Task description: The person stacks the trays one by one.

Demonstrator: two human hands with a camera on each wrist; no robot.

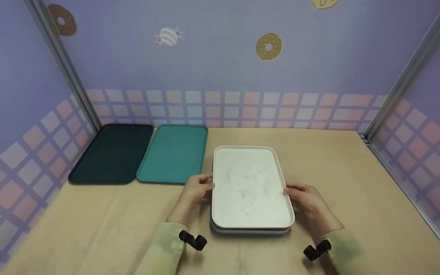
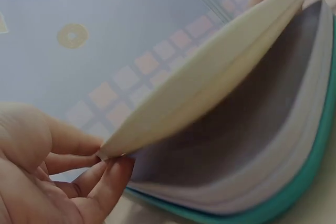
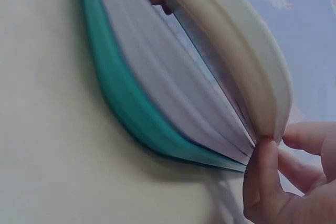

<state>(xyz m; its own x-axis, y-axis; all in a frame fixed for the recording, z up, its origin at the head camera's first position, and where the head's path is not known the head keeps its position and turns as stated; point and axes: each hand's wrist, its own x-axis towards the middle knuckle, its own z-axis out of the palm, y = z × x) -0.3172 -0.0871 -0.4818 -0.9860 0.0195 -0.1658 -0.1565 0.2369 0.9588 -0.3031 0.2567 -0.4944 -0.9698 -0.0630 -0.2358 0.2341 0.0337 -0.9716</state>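
A white rectangular tray [image 1: 248, 187], with faint grey smudges on its face, is held between both hands. My left hand [image 1: 197, 188] pinches its left edge between thumb and fingers. On the opposite side, my right hand [image 1: 308, 199] pinches the right edge. Under it lies a stack of trays; pale greyish trays [image 2: 247, 187] show in the left wrist view, above a teal tray [image 3: 126, 111] at the bottom in the right wrist view. A gap shows between the white tray and the stack at the near end.
Left of the stack, a teal tray [image 1: 174, 152] lies flat on the table [image 1: 128, 225]. Beside it, a dark tray [image 1: 111, 154] lies near the left wall. Patterned purple walls [image 1: 220, 65] with metal corner posts [image 1: 65, 68] bound the table's back and sides.
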